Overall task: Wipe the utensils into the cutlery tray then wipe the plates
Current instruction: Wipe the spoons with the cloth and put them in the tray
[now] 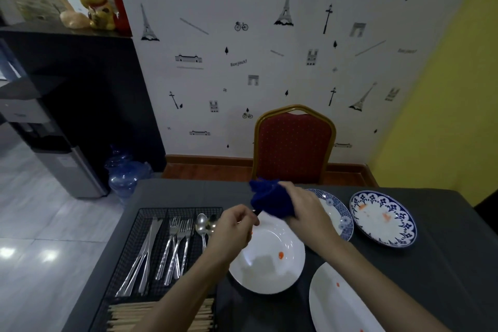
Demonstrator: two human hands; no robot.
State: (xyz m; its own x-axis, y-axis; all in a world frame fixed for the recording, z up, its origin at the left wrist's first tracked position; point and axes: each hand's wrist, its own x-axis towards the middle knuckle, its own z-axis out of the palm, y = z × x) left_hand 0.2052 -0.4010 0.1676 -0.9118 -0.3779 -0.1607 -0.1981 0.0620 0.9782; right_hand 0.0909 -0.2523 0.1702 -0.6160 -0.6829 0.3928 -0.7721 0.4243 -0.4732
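My left hand [234, 226] pinches the handle end of a utensil [256, 212] whose other end is hidden inside a blue cloth [270, 199]. My right hand [304, 210] grips that cloth wrapped around the utensil, above a white plate [272, 264] with an orange smear. The black wire cutlery tray [140, 226] lies to the left; it holds knives [142, 259], forks [177, 245] and spoons [204, 224]. Another smeared white plate [336, 302] sits at the near right. Two blue-patterned plates [341, 215] [382, 218] lie further right.
Wooden chopsticks [126, 315] fill the tray's near compartment. A red chair [293, 145] stands behind the dark table [444, 264] against the wall. A water bottle [126, 172] and a dispenser [67, 164] stand on the floor at the left.
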